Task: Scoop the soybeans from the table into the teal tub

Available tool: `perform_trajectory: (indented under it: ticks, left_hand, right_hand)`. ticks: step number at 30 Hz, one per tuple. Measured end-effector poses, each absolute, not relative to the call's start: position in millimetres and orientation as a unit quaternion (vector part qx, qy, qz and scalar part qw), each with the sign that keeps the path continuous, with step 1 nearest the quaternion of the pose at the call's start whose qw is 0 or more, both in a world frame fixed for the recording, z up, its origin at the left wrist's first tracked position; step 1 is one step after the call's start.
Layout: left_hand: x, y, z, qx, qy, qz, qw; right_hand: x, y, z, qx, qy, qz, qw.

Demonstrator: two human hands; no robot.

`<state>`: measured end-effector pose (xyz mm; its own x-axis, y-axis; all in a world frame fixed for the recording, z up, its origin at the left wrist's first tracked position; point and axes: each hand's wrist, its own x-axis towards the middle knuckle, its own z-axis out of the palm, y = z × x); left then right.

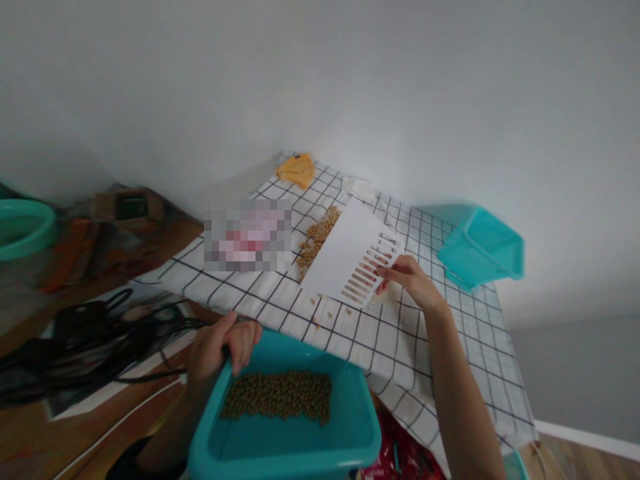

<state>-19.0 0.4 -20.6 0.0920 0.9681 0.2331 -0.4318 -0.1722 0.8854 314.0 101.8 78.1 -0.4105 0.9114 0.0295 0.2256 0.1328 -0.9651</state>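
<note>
My right hand is closed on the slotted end of a flat white plastic board, tilted over the table. Along the board's far left side lies a heap of pale dried beans; a few loose ones are scattered in front of it. My left hand grips the upper left rim of a teal plastic bin below the table's front edge. Inside the bin, more beans cover part of the bottom and look darker in the shade.
A checked cloth covers the table. On it are a blurred-out pink and white item, a yellow cloth, a white packet and a tilted teal basket. Black cables lie at left, near a green basin.
</note>
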Motion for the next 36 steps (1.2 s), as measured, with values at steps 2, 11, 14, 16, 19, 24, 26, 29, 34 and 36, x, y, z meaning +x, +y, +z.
perform_trajectory:
  ticks: [2,11,14,16,19,24,26,29,34,36]
  left_hand:
    - [-18.8,1.0,-19.8,0.467,0.29,0.608,0.573]
    - [-17.8,1.7,-19.8,0.47,0.293,0.609,0.567]
    - [-17.7,1.6,-19.9,0.472,0.295,0.61,0.564]
    - [-17.7,1.7,-20.2,0.473,0.295,0.611,0.562]
    - [-17.8,1.6,-20.3,0.477,0.295,0.609,0.56]
    - [-17.3,1.7,-18.3,0.478,0.297,0.608,0.561]
    - [-17.1,2.1,-17.6,0.476,0.298,0.608,0.561]
    - [-17.6,2.3,-17.8,0.478,0.298,0.606,0.562]
    - [-22.2,0.5,-22.7,0.479,0.299,0.598,0.569]
    - [-23.6,0.2,-24.4,0.48,0.298,0.595,0.572]
  right_hand:
    - [314.0,101.4,77.9,-0.424,-0.674,0.501,0.339]
    - [315.6,102.7,79.2,-0.419,-0.671,0.505,0.344]
    - [316.3,103.7,78.6,-0.416,-0.675,0.51,0.333]
    - [316.4,103.3,78.5,-0.417,-0.676,0.514,0.325]
    - [315.8,101.5,79.6,-0.414,-0.671,0.532,0.309]
    - [314.6,99.4,80.5,-0.394,-0.666,0.573,0.269]
    - [314.6,99.2,79.5,-0.388,-0.666,0.584,0.255]
    - [313.6,98.9,77.2,-0.372,-0.665,0.604,0.235]
    - [309.7,96.7,75.0,-0.317,-0.658,0.661,0.17]
    - [310.2,95.9,75.5,-0.309,-0.656,0.665,0.177]
